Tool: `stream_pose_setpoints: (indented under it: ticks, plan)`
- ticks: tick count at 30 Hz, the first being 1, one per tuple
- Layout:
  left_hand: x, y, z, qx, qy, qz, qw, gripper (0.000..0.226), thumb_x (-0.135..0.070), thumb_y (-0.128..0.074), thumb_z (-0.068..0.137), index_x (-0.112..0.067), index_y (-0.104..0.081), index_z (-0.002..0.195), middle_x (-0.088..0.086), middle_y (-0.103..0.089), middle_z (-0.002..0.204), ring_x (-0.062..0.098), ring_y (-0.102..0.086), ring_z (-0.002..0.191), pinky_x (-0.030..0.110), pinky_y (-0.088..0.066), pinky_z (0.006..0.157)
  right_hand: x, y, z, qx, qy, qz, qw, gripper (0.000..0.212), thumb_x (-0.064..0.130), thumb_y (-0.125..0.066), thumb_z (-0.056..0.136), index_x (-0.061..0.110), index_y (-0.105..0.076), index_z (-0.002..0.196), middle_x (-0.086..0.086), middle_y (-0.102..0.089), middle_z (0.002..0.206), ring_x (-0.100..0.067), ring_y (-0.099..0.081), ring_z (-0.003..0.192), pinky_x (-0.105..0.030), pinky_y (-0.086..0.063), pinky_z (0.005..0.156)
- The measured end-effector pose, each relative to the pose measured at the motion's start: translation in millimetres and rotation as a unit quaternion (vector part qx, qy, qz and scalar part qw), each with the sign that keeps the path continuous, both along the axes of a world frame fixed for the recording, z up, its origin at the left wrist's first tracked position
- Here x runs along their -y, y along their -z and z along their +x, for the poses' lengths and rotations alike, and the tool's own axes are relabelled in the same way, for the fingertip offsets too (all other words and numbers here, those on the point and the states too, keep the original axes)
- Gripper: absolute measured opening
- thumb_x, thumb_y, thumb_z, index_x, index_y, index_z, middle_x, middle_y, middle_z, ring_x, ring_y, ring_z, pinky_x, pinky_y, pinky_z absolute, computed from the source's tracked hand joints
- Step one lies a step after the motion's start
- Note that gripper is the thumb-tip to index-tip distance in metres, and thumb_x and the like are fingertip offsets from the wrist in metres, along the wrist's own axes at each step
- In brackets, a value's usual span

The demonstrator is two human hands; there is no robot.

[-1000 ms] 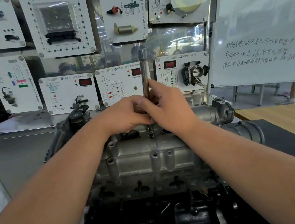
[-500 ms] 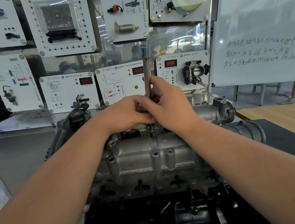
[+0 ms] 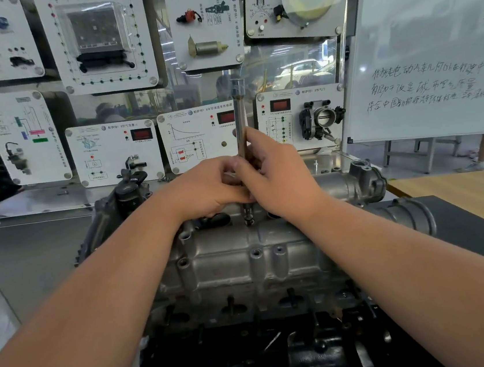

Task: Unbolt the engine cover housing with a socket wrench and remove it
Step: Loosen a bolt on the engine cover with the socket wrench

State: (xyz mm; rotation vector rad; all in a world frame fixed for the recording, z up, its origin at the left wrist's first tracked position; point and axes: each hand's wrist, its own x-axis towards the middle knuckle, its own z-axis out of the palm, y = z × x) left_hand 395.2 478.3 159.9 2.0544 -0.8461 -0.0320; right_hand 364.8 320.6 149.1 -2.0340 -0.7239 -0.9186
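Observation:
The grey cast-metal engine cover housing [image 3: 243, 258] lies across the engine in front of me, with several bolt holes along its near side. A long steel socket wrench shaft [image 3: 239, 114] stands upright with its tip on a bolt [image 3: 248, 216] at the housing's far edge. My left hand [image 3: 208, 190] and my right hand [image 3: 279, 176] meet around the lower shaft, both closed on it. The fingers hide the part of the shaft between them.
The black engine block [image 3: 254, 357] fills the space below the housing. White training panels [image 3: 113, 149] with mounted parts stand behind. A whiteboard [image 3: 430, 50] stands at the right, above a wooden table [image 3: 462, 197]. An intake duct [image 3: 404, 219] projects at the right.
The view has shifted slightly. Both hands remain around the upright wrench shaft on the same bolt, with only small changes in finger position.

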Motion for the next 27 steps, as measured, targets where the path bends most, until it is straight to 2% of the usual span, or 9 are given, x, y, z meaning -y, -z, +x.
stream_pose_setpoints:
  ticks: [5, 8, 10, 14, 17, 19, 21, 24, 27]
  plan:
    - [-1.1, 2.5, 3.1, -0.015, -0.014, -0.004, 1.0, 0.029, -0.022, -0.075, 0.072, -0.048, -0.063, 0.068, -0.006, -0.055, 0.049, 0.01, -0.046, 0.039, 0.02, -0.034, 0.039, -0.2, 1.0, 1.3, -0.025, 0.0, 0.009, 1.0, 0.021, 0.013, -0.054, 0.099, -0.001, -0.057, 0.113, -0.014, -0.065, 0.078, -0.031, -0.063, 0.066, -0.048, -0.052, 0.068]
    - [-0.8, 1.1, 1.7, -0.016, 0.002, -0.005, 1.0, 0.022, -0.026, -0.08, 0.069, -0.044, -0.067, 0.071, -0.005, -0.049, 0.045, 0.013, -0.036, 0.038, 0.025, -0.032, 0.041, 0.5, 0.3, -1.2, -0.015, -0.007, 0.009, 1.0, 0.018, 0.017, -0.059, 0.097, 0.005, -0.059, 0.11, -0.008, -0.066, 0.076, -0.024, -0.064, 0.062, -0.042, -0.053, 0.063]
    - [-0.3, 0.3, 0.1, -0.012, 0.006, 0.001, 1.0, 0.019, -0.031, -0.08, 0.069, -0.045, -0.068, 0.073, -0.007, -0.055, 0.047, 0.012, -0.035, 0.039, 0.025, -0.032, 0.04, 0.8, -0.7, -1.5, -0.013, -0.009, 0.011, 1.0, 0.023, 0.02, -0.063, 0.096, 0.009, -0.057, 0.116, -0.008, -0.068, 0.079, -0.018, -0.063, 0.058, -0.038, -0.053, 0.06]
    - [-0.7, 0.8, 0.7, -0.011, 0.0, -0.003, 1.0, 0.033, -0.014, -0.078, 0.082, -0.044, -0.068, 0.074, -0.007, -0.059, 0.052, 0.01, -0.038, 0.038, 0.021, -0.032, 0.038, 0.3, -0.5, -0.8, -0.017, -0.017, 0.009, 1.0, 0.025, 0.015, -0.057, 0.098, 0.007, -0.055, 0.121, -0.012, -0.065, 0.076, -0.023, -0.061, 0.06, -0.042, -0.052, 0.063]
    - [-1.0, 0.9, -0.1, -0.01, -0.013, -0.006, 1.0, 0.027, -0.018, -0.076, 0.078, -0.042, -0.064, 0.072, -0.003, -0.061, 0.058, 0.012, -0.049, 0.04, 0.019, -0.032, 0.039, -0.3, 0.9, 0.8, -0.029, -0.016, 0.011, 0.999, 0.026, 0.014, -0.053, 0.1, 0.001, -0.054, 0.122, -0.01, -0.065, 0.077, -0.024, -0.063, 0.067, -0.041, -0.052, 0.068]
    - [-0.8, 0.7, -0.6, -0.015, 0.004, -0.009, 1.0, 0.024, -0.018, -0.075, 0.078, -0.039, -0.065, 0.072, -0.001, -0.058, 0.055, 0.013, -0.044, 0.039, 0.02, -0.034, 0.04, 0.2, 0.8, 2.0, -0.029, -0.014, 0.006, 0.999, 0.021, 0.015, -0.054, 0.1, 0.003, -0.056, 0.118, -0.003, -0.063, 0.074, -0.023, -0.063, 0.067, -0.038, -0.05, 0.065]
    - [-1.4, 0.6, 0.1, -0.015, 0.008, -0.008, 1.0, 0.032, -0.014, -0.076, 0.081, -0.042, -0.067, 0.071, -0.007, -0.054, 0.048, 0.009, -0.037, 0.037, 0.02, -0.032, 0.038, 0.0, -0.1, 0.8, -0.018, -0.019, 0.001, 1.0, 0.021, 0.018, -0.059, 0.098, 0.01, -0.059, 0.117, 0.003, -0.064, 0.074, -0.02, -0.064, 0.067, -0.034, -0.05, 0.065]
    - [-0.8, 0.2, -0.9, -0.006, 0.008, -0.004, 1.0, 0.031, -0.017, -0.077, 0.082, -0.046, -0.069, 0.073, -0.011, -0.058, 0.049, 0.006, -0.036, 0.037, 0.019, -0.032, 0.038, 0.1, -1.2, -0.9, -0.013, -0.015, -0.001, 1.0, 0.035, 0.02, -0.062, 0.097, 0.016, -0.055, 0.131, -0.007, -0.069, 0.078, -0.022, -0.065, 0.064, -0.04, -0.053, 0.066]
    - [0.3, 0.6, -1.7, -0.017, -0.001, -0.011, 1.0, 0.029, -0.019, -0.076, 0.076, -0.046, -0.067, 0.072, -0.011, -0.061, 0.052, 0.007, -0.041, 0.038, 0.018, -0.032, 0.038, 0.6, 0.0, -0.1, -0.006, -0.01, 0.002, 1.0, 0.023, 0.013, -0.057, 0.097, 0.01, -0.057, 0.119, -0.012, -0.065, 0.072, -0.027, -0.062, 0.059, -0.045, -0.052, 0.062]
